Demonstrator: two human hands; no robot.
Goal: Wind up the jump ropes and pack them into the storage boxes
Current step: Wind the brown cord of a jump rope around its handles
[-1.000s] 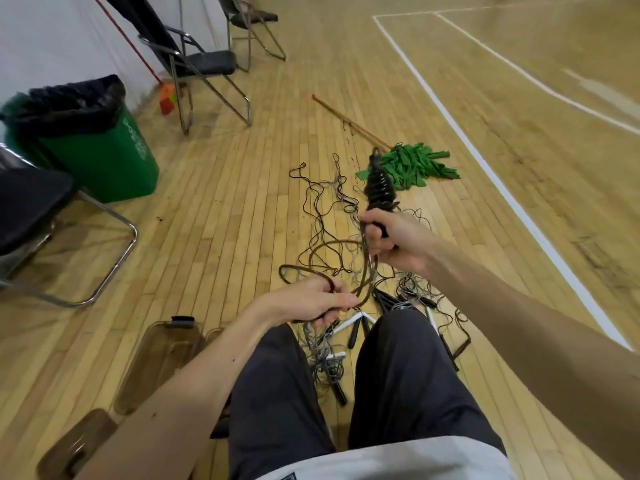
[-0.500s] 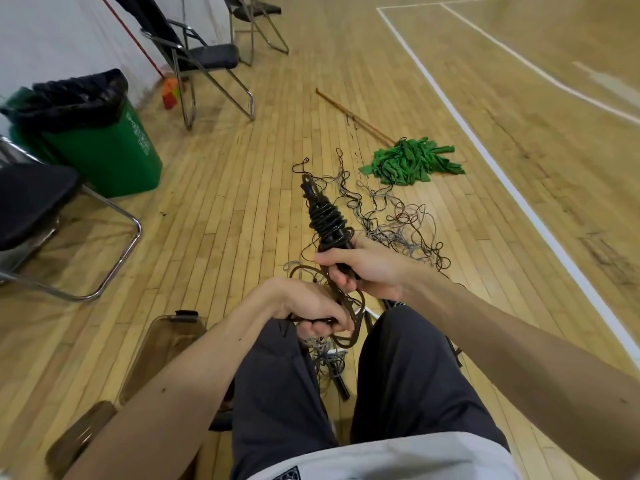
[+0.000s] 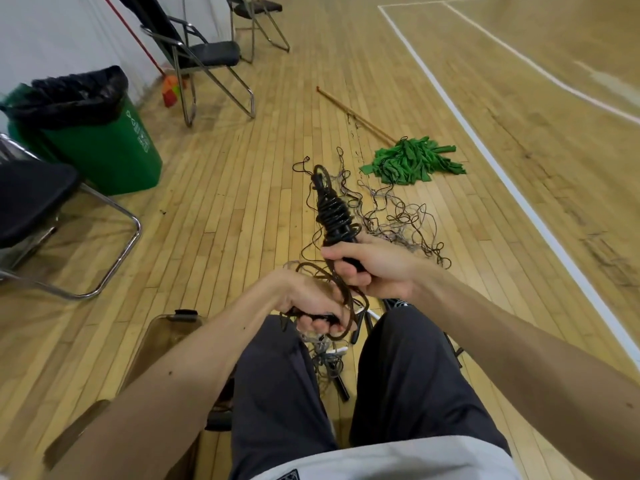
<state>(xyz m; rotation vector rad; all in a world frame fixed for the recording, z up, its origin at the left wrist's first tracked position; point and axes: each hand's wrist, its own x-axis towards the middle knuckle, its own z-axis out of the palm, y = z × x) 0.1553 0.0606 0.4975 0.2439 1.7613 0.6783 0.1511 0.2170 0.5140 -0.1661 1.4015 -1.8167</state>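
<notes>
1. Head view, centre of the frame: the right hand (image 3: 375,270) is closed round the lower end of a dark jump rope (image 3: 334,216). A black handle shows in the fist and the wound coils stand up above it.
2. Just below and to the left, the left hand (image 3: 311,301) grips the free tail of that rope with curled fingers. Slack loops hang between the two hands.
3. The cord looks thin, light and limp, yet a little springy, so the coils would likely loosen without tension. The stiff handle is the sound place to hold, with the free cord pinched close to the bundle.
4. A tangle of ropes (image 3: 398,216) lies on the floor (image 3: 207,237) beyond the hands. These ropes will probably snag when pulled.
5. A brown see-through storage box (image 3: 162,337) sits at lower left beside the left leg. The bundle is not yet in it.
</notes>
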